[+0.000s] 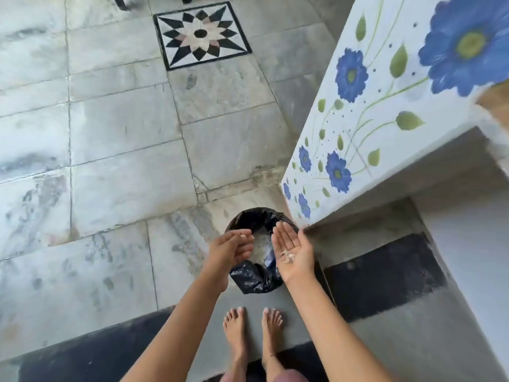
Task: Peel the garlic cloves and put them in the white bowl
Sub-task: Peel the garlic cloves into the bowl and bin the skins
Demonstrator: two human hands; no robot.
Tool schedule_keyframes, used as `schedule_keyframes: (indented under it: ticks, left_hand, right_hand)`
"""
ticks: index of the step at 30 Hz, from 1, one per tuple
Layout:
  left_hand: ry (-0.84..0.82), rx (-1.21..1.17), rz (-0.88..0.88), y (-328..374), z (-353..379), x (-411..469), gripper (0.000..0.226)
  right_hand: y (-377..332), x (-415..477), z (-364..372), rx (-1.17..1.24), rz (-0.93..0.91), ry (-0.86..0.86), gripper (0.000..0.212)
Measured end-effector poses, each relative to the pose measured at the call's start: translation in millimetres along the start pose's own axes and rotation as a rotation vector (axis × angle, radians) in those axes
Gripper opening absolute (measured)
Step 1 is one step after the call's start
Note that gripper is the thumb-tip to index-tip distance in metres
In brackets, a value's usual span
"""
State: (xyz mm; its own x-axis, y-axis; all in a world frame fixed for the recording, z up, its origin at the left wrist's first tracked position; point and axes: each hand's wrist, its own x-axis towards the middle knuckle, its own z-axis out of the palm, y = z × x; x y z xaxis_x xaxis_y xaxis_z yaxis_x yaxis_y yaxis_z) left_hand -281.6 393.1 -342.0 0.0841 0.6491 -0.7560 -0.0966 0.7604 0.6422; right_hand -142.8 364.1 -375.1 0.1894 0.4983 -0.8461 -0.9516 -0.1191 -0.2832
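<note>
Head view: lower centre, right hand (298, 261) flat, palm up, grip apart, carrying garlic skins (287, 256) over black-lined bin (254, 278), guessing so scraps drop in. Left hand (228, 250) loosely curled alongside; pinching flake? can't tell. Cloves, white bowl out of frame.

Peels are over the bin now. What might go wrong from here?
The papery skins lie loose on the open right hand, which sits over the right rim of the black bag, so some may drift past it onto the floor. Bits could also stick to the palm when the left hand brushes them off.
</note>
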Motion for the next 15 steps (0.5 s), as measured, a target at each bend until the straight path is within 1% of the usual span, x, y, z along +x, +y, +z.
schedule_keyframes:
  ticks: [3,5,8,12,15]
  left_hand:
    - [0.041,0.009,-0.056,-50.6,-5.2,93.5,0.018]
    - [0.052,0.004,-0.078,-89.9,-10.0,155.5,0.019]
    - [0.096,0.035,-0.094,-139.3,-16.4,225.1,0.020]
    - [0.119,0.069,-0.119,-182.2,-20.7,274.6,0.017]
    - [0.090,0.177,-0.111,-200.9,-20.0,287.0,0.019]
  right_hand:
    - [26.5,96.0,-23.8,-0.103,0.006,0.081,0.042]
    - [43.0,158.2,-43.3,-0.161,0.007,0.116,0.042]
    - [62.1,224.9,-68.8,-0.233,0.009,0.140,0.046]
    - [74.4,276.8,-92.3,-0.366,0.028,0.200,0.051]
    - [71.9,284.3,-95.4,-0.464,0.115,0.233,0.058]
